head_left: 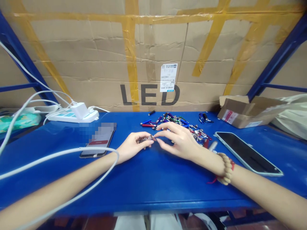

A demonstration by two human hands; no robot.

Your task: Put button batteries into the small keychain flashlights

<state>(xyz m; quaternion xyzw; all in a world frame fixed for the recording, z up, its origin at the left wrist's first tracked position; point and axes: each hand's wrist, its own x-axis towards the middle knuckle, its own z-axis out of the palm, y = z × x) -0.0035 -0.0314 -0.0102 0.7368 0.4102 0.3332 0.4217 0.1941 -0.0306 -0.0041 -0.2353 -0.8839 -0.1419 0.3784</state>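
Observation:
My left hand (134, 145) is closed around a small silver metal cylinder (146, 138), its round end pointing right. Just off that end, my right hand (178, 140) has thumb and index fingertips close together in a pinch; whatever lies between them is too small to make out. Behind my right hand spreads a pile of small coloured metal tubes with clips and rings (171, 118), in blue, red, green, purple and silver. My right hand and wrist cover part of it. A silver tube (212, 146) lies by my right wrist.
A phone (99, 143) lies left, a pale-cased phone (247, 153) right. A white power strip (72, 115) with a plugged charger stands back left. One white cable (96, 149) loops over my left forearm. An open cardboard box (249, 111) sits back right, before a large carton wall (96, 64).

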